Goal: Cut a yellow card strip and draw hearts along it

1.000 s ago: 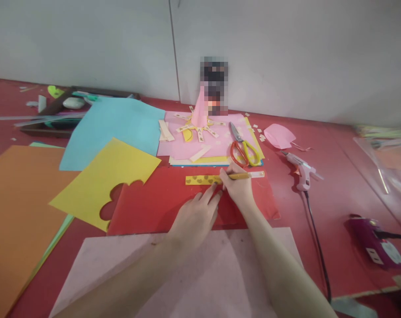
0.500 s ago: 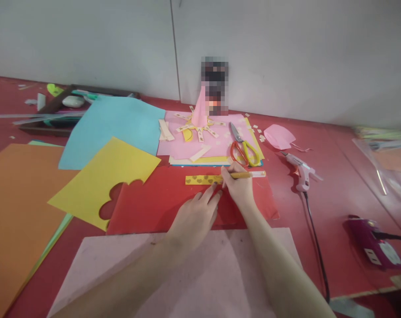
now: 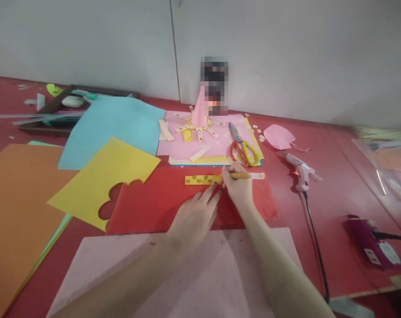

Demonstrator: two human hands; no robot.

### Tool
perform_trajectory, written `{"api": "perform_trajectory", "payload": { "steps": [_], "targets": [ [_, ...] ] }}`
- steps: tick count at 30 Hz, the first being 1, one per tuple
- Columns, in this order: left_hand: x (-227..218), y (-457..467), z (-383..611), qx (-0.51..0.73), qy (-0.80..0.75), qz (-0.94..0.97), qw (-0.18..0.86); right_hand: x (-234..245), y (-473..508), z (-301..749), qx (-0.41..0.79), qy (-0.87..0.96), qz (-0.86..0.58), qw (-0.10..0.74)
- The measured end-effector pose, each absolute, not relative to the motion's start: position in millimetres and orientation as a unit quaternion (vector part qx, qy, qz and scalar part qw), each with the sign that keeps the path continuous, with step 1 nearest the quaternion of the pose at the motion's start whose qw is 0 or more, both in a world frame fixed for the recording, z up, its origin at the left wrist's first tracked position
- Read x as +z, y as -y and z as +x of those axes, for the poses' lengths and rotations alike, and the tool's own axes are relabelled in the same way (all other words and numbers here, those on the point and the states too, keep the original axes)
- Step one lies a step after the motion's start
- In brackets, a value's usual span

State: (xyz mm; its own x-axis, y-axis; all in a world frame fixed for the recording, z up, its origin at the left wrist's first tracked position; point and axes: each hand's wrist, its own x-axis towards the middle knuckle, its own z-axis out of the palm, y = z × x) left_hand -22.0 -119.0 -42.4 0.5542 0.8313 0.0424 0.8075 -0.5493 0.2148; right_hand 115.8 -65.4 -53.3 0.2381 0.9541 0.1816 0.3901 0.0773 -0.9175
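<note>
A yellow paper strip [image 3: 202,179] with several brown hearts drawn on it lies on a red sheet [image 3: 147,207]. My right hand [image 3: 239,187] is closed round a gold pen [image 3: 243,176] with a clear end pointing right. The pen's tip is hidden behind my fingers at the strip's right part. My left hand [image 3: 195,214] rests on the red sheet with its fingers stretched out, and its fingertips touch the strip's lower edge. Just beyond lie scissors [image 3: 241,145] with one red and one yellow handle, on stacked paper. A pink paper cone [image 3: 200,110] stands among star-marked strips.
At the right are a pink glue gun [image 3: 301,172] with a cord, a pink petal-shaped paper [image 3: 279,136] and a purple device [image 3: 374,243]. Yellow [image 3: 104,172], blue [image 3: 117,126] and orange [image 3: 24,212] sheets spread leftward. A dark tray [image 3: 44,128] stands behind.
</note>
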Motion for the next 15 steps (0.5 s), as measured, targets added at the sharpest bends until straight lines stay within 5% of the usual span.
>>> {"api": "perform_trajectory", "payload": {
  "steps": [15],
  "targets": [
    [-42.3, 119.3, -22.3, 0.081, -0.466, 0.877, 0.086, -53.5, 66.2, 117.7, 0.299, 0.548, -0.624, 0.471]
  ]
}}
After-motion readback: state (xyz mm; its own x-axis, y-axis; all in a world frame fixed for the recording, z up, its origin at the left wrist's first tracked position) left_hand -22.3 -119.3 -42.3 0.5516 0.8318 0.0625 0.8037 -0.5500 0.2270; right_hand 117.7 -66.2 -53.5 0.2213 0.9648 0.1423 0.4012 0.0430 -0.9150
